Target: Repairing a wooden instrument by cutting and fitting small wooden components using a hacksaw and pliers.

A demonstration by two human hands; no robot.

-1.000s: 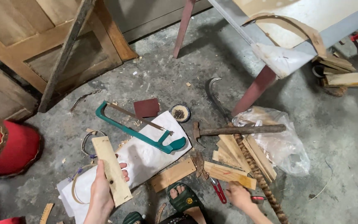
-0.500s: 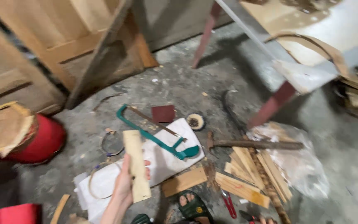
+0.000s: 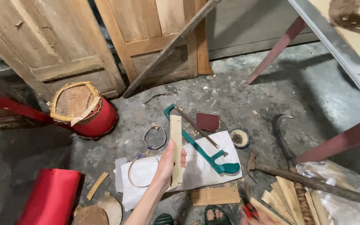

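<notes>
My left hand (image 3: 167,163) is raised over the floor, shut on a flat pale wooden strip (image 3: 176,146) that stands nearly upright in the grip. Just right of it a green hacksaw (image 3: 207,152) lies across a white sheet (image 3: 196,173). A dark red sandpaper square (image 3: 207,121) and a round wire-brush disc (image 3: 240,138) lie beyond the saw. Only a blurred bit of my right hand (image 3: 244,216) shows at the bottom edge, by a red-handled tool (image 3: 251,210); its grip is unclear.
A hammer (image 3: 309,182), a curved metal bar (image 3: 281,132), a pile of wood strips (image 3: 286,200) and a plastic bag (image 3: 348,196) lie right. A red drum (image 3: 84,109), a red cylinder (image 3: 51,196), wire rings (image 3: 155,137), wooden doors (image 3: 146,37) and a table leg (image 3: 278,48) surround them.
The view has swung up and left, showing more of the doors and the red drum. My left hand has raised the wooden strip more upright. My right hand has slid almost out of view.
</notes>
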